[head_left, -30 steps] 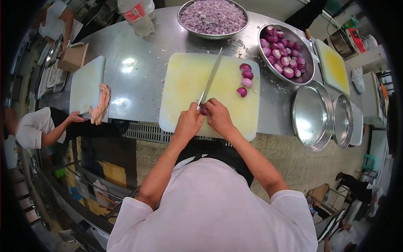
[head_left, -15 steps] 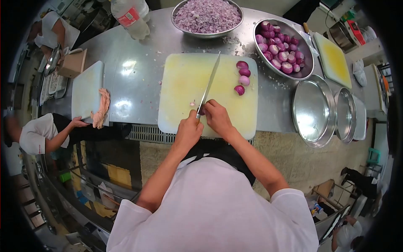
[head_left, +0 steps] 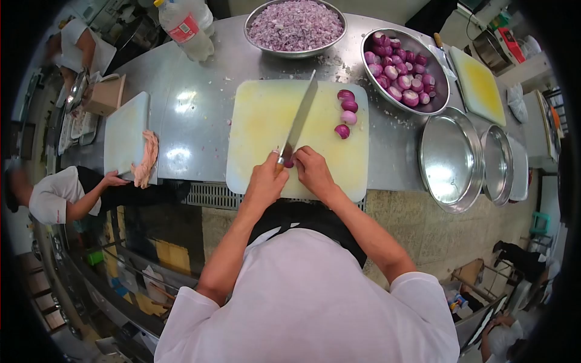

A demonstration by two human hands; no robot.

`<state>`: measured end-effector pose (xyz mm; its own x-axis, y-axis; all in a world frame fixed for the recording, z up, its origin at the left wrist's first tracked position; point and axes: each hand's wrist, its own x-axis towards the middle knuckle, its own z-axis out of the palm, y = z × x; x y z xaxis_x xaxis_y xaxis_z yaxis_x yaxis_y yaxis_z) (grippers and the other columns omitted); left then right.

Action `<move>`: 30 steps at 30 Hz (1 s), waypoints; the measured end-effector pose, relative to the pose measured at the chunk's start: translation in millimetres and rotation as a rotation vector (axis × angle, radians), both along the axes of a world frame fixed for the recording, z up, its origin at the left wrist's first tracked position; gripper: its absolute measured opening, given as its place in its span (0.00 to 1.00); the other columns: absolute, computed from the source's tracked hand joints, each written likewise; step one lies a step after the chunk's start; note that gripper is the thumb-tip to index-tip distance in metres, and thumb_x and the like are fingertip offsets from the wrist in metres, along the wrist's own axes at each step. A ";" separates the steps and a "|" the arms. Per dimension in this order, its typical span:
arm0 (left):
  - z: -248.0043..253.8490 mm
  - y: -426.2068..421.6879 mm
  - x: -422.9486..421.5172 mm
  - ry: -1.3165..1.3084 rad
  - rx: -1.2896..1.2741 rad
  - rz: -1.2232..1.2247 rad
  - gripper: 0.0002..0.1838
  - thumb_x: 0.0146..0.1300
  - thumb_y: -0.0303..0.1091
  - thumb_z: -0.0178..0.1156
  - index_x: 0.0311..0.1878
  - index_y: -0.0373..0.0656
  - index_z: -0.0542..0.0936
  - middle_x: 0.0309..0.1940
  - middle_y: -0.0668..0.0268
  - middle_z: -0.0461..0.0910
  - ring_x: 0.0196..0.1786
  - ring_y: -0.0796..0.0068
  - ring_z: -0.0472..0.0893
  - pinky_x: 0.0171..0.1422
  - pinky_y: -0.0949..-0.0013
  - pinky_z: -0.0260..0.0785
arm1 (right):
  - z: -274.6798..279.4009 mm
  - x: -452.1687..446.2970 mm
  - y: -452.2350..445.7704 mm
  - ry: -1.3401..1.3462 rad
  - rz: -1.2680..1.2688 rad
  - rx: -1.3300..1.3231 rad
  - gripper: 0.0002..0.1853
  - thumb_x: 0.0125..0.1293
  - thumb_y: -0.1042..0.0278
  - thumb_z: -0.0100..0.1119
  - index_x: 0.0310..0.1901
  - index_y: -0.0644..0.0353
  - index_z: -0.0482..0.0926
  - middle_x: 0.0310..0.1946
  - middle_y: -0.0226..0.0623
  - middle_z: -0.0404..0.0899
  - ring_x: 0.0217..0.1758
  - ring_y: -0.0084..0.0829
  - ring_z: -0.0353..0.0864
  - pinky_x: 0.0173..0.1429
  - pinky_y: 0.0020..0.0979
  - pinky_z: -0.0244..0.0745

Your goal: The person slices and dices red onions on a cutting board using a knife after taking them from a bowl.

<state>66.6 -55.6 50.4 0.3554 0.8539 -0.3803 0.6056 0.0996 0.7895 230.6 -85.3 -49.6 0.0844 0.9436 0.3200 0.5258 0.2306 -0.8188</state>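
Observation:
My left hand (head_left: 265, 180) grips the handle of a long kitchen knife (head_left: 302, 114), its blade pointing away from me over the cutting board (head_left: 260, 121). Beside the base of the blade, my right hand (head_left: 315, 172) has its fingers closed on a red onion (head_left: 288, 163), mostly hidden between the two hands. The blade's near end touches or almost touches that onion; I cannot tell which. Several peeled red onions (head_left: 348, 117) lie in a short column on the board's right side.
Beyond the board stands a bowl of chopped onion (head_left: 296, 27); right of it, a bowl of whole onions (head_left: 404, 72). Metal pans (head_left: 451, 157) sit at the right edge. Bottles (head_left: 187, 33) stand back left. A co-worker (head_left: 51, 196) holds another white board (head_left: 126, 136) at left.
The knife has turned so more of its blade's flat side shows. My left hand has shifted slightly left, and the onion shows more between my hands.

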 end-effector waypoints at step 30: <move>-21.6 0.2 -58.0 0.130 0.062 0.108 0.12 0.68 0.30 0.57 0.51 0.36 0.71 0.22 0.46 0.81 0.22 0.47 0.84 0.29 0.48 0.74 | 69.6 335.4 92.8 -0.570 -0.823 -0.794 0.26 0.58 0.54 0.76 0.55 0.62 0.88 0.58 0.56 0.87 0.64 0.53 0.86 0.65 0.50 0.82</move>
<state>8.6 -55.4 28.7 0.2119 0.9077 -0.3623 0.6913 0.1229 0.7120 566.0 7.4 20.0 0.7701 0.6263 -0.1213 0.6003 -0.7758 -0.1941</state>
